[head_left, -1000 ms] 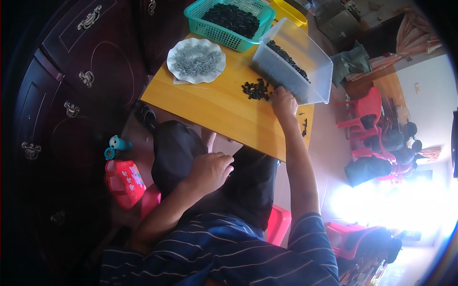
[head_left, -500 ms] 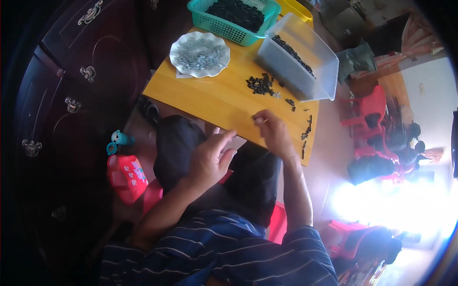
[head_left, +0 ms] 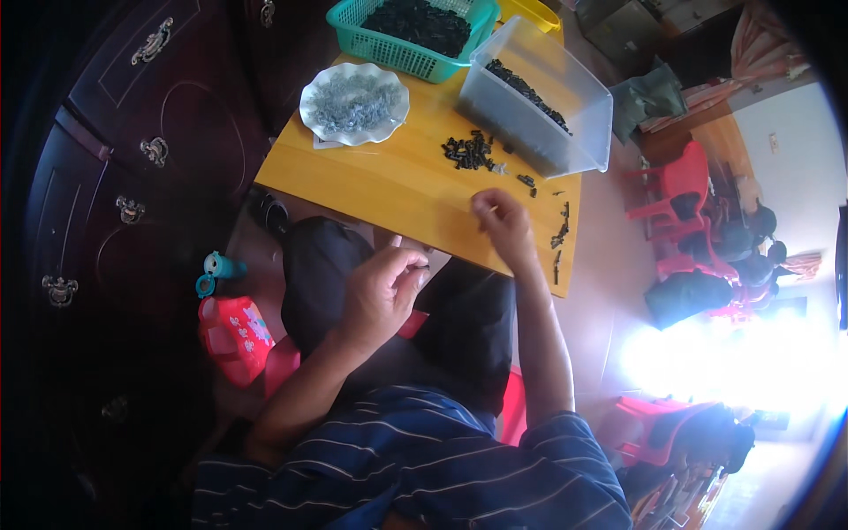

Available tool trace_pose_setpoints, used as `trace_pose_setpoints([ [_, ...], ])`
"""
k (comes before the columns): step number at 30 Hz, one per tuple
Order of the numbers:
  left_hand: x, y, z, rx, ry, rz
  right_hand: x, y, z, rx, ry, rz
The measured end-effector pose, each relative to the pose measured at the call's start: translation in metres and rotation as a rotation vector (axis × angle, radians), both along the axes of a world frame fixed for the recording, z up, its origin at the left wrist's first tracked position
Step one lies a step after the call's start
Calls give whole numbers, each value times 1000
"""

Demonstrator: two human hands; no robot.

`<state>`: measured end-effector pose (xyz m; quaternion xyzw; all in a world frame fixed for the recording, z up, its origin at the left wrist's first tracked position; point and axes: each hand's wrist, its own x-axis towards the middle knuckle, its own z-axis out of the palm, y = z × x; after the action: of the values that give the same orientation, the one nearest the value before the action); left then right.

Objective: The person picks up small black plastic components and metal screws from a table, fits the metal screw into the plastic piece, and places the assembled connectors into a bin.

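Just off the near edge of the yellow wooden table (head_left: 380, 190), my left hand (head_left: 382, 290) is closed in a pinch. A tiny dark piece (head_left: 425, 267) shows at its fingertips, too small to make out in detail. My right hand (head_left: 508, 231) hovers over the table's near edge, its fingers loosely bent and apart, with nothing visible in them. Beyond it lies a loose pile of small black parts (head_left: 468, 152). A row of small dark pieces (head_left: 562, 231) runs along the table's right side. A scalloped white plate (head_left: 309, 110) holds many small shiny, clear or silvery pieces.
At the table's far side stand a green basket (head_left: 389, 51) of black parts and a tilted clear plastic bin (head_left: 583, 132) with more. A yellow container (head_left: 534, 16) is behind. Dark cabinets (head_left: 177, 115) flank the left; a red bag (head_left: 237, 340) and red chairs (head_left: 685, 185) stand around.
My left fingers have closed from a spread pose into a pinch on a small dark piece. The dark piece at my right fingertips is no longer there, and that hand's fingers have loosened.
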<state>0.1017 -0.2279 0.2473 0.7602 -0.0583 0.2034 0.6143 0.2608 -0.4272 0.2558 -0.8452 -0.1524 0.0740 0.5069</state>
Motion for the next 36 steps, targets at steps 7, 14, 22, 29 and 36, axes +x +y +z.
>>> trace_pose_setpoints([
  [7, 3, -1, -11, -320, 135, -74, 79, -35, -18, -417, -530, -327],
  [14, 1, 7, -1, -686, 291, -171, 77, -24, -14, -630, -495, -267],
  [22, 6, 6, 2, -704, 294, -190, 58, -34, -14, -812, -448, -255],
  [29, -3, 9, -5, -566, 265, -225, -42, -1, 32, 24, 276, 92],
  [36, 2, -1, 7, -55, -28, 21, -90, 21, 22, 272, 497, 354],
])
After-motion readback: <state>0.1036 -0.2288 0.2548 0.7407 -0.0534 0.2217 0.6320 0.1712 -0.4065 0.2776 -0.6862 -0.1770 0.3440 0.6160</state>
